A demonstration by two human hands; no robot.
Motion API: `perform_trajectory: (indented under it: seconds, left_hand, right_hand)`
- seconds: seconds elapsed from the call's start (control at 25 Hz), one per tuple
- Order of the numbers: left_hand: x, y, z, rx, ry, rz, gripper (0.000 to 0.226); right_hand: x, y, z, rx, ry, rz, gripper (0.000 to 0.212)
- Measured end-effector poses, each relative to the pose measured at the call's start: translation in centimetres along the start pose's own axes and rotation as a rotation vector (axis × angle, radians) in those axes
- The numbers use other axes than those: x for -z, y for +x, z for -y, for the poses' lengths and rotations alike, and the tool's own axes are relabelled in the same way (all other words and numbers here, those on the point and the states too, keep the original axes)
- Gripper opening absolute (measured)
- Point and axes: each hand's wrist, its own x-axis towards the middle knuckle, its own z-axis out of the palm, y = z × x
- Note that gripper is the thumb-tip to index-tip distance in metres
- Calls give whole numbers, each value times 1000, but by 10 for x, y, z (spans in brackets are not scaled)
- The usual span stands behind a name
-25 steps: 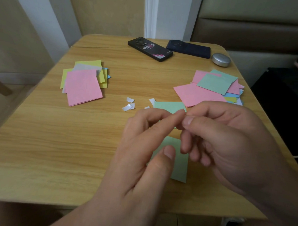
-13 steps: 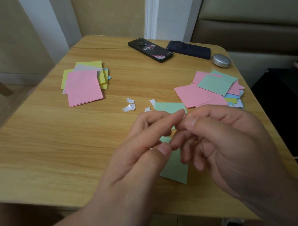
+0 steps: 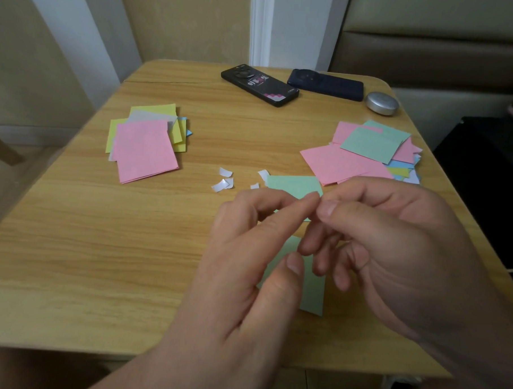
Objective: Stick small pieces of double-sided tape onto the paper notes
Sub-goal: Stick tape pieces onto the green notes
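My left hand and my right hand hover together over the wooden table. The right thumb and forefinger pinch a tiny piece of tape, almost wholly hidden between them. The left forefinger is stretched out and its tip touches that pinch; the left thumb stays apart, lower down. Green note paper shows beyond the fingers and again below them; I cannot tell whether it is one sheet. A pink-topped stack of notes lies at the left. A looser spread of pink and green notes lies at the right.
Several small white paper scraps lie between the stacks. At the far edge are a black phone, a dark blue phone and a round silver case. A sofa stands behind at the right.
My left thumb has slid slightly nearer my right fingers over the green paper. Fingertips stay together in the same spot. Notes and scraps have not moved.
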Motion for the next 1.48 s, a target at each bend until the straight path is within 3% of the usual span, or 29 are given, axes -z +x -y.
perform_trajectory:
  seconds: [0.12, 0.28, 0.52, 0.76, 1.0, 1.12, 1.24, 1.48]
  left_hand:
    - [-3, 0, -1, 38, -94, 5, 46]
    - [-5, 4, -1, 213, -571, -25, 38]
    - [-16, 6, 3, 312, -740, -173, 24]
    - [-14, 7, 3, 354, -764, -221, 17]
    - [-14, 8, 3, 507, -735, -290, 29]
    - [-14, 9, 3, 660, -791, -303, 25]
    - [-13, 11, -3, 702, -830, -292, 22]
    - [-7, 13, -2, 632, -741, -259, 18]
  right_hand:
    - [-1, 0, -1, 21, -37, -46, 19]
    - [-4, -1, 0, 60, -56, -69, 18]
    - [-10, -6, -2, 182, -47, -50, 12]
    - [-15, -10, -4, 290, -56, -18, 12]
    - [-11, -8, -10, 137, -4, 29, 12]
    - [-13, -7, -11, 239, -315, -5, 0]
    - [-11, -5, -8, 336, -587, -26, 7]
    - [-8, -5, 0, 417, -661, -44, 5]
